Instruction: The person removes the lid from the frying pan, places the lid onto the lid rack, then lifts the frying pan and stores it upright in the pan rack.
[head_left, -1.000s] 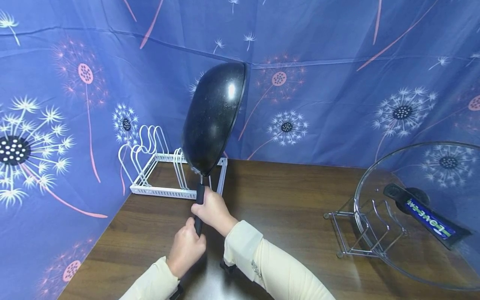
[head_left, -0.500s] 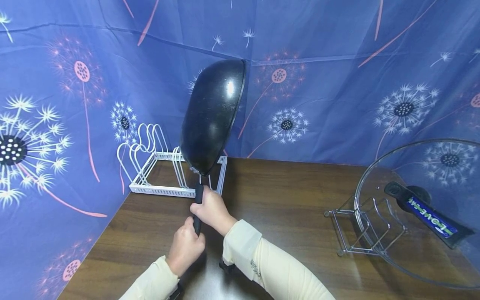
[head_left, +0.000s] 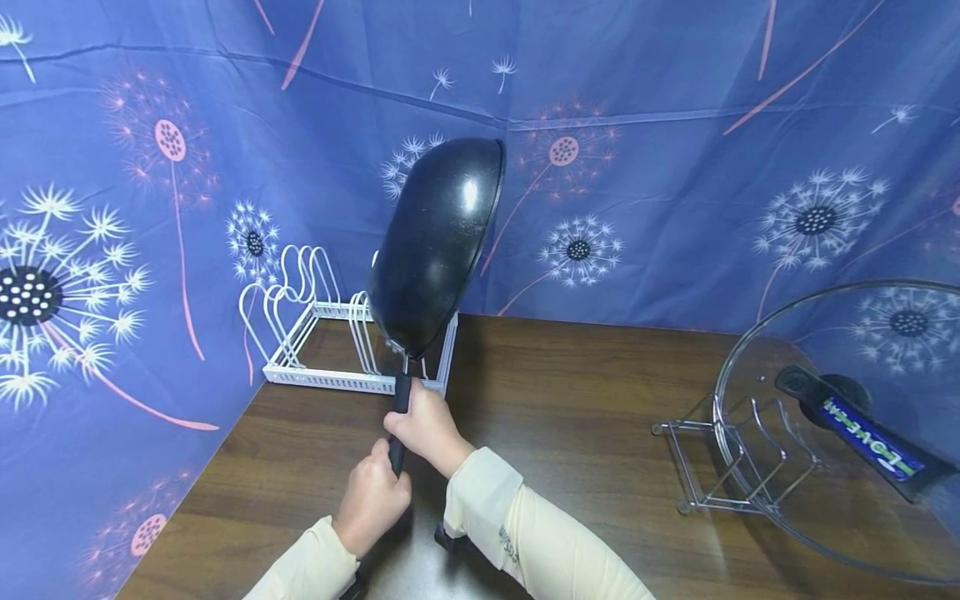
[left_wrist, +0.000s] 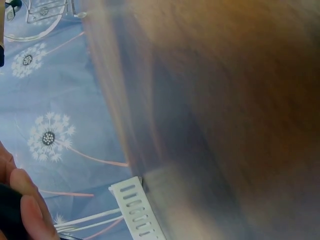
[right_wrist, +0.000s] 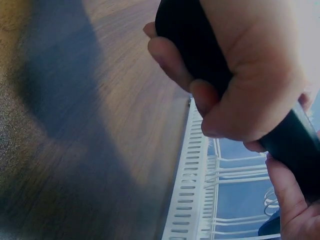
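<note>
In the head view a black wok (head_left: 438,242) is held up tilted, its rounded underside showing and its rim leaning to the right. My right hand (head_left: 429,425) grips the upper part of its black handle (head_left: 402,396). Below it, my left hand (head_left: 372,497) holds the handle's lower end. The wok's lower part stands in front of a white wire rack (head_left: 322,382) and hides some of it; contact between them cannot be told. Close up, the handle (right_wrist: 295,150) passes through both hands in the right wrist view. Only some fingers (left_wrist: 32,215) show in the left wrist view.
On the right, a large glass lid (head_left: 738,342) with a black, blue-labelled handle (head_left: 870,437) stands in a small chrome rack (head_left: 720,502). The brown wooden table (head_left: 547,400) meets a blue dandelion-print cloth (head_left: 637,250) behind and at the left.
Over the last half second the wok's upper end has dropped slightly and shifted a little to the right. Both hands keep their hold on the handle.
</note>
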